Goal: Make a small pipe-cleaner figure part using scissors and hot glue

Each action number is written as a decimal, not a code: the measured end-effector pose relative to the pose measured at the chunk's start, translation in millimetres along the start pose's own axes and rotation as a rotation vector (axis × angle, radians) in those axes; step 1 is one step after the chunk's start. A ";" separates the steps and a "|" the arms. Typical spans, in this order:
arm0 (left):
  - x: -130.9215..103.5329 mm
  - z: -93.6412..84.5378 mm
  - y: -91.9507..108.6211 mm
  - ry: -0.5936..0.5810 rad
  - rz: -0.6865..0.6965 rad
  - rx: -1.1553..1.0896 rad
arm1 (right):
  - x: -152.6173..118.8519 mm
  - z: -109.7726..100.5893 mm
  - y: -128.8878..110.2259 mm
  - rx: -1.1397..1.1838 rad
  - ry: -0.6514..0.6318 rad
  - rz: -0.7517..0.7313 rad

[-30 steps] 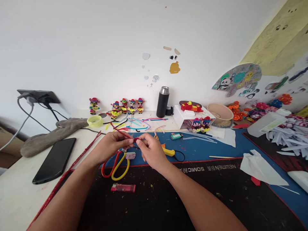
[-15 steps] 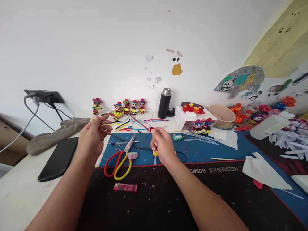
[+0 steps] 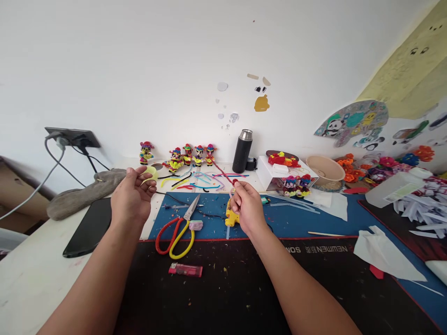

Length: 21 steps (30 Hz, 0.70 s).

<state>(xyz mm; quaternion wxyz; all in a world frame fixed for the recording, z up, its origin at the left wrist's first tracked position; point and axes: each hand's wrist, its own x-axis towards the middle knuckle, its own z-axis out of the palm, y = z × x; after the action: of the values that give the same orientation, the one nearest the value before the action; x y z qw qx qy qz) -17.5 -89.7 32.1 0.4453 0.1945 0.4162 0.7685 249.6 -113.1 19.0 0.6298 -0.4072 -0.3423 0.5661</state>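
My right hand (image 3: 248, 204) is closed in a pinch on a red twisted pipe cleaner (image 3: 225, 173). A small coil shows at the pinched end, and the thin free length points up and left toward the row of figurines. My left hand (image 3: 132, 195) is raised to the left, palm turned inward. Its fingers are curled but apart, and I see nothing gripped in them. A pale yellow-green ring (image 3: 151, 173) shows just behind its fingertips. Below my right hand lies a yellow glue gun (image 3: 231, 216), partly covered by it. Scissors (image 3: 179, 232) with red and yellow handles lie between the forearms.
Loose coloured pipe cleaners (image 3: 195, 180) lie before several figurines (image 3: 186, 156) by the wall. A black flask (image 3: 242, 152) stands near a white box (image 3: 272, 174). A pink lighter (image 3: 185, 270) rests on the black mat (image 3: 216, 302). A phone (image 3: 89, 228) lies left.
My right hand has moved slightly right with the red pipe cleaner. My left hand has shifted a little left, uncovering more of the yellow-green ring. The view has shifted slightly.
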 end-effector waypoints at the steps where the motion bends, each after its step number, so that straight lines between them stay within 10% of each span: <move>1: -0.1 0.1 0.1 0.002 -0.001 -0.002 | 0.2 -0.5 -0.2 0.001 0.001 0.000; 12: 5.2 -5.4 0.9 -0.014 0.044 0.038 | 2.2 -1.4 -0.9 0.031 0.025 -0.007; 21: -33.7 7.6 -6.0 -0.899 0.079 1.019 | 0.8 -0.9 0.9 0.017 0.003 0.010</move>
<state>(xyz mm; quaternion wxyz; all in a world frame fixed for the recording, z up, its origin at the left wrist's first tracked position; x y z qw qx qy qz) 8.5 -113.2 34.1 0.3995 0.6954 0.4934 0.3366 250.1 -112.4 17.9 0.6308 -0.4044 -0.3345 0.5715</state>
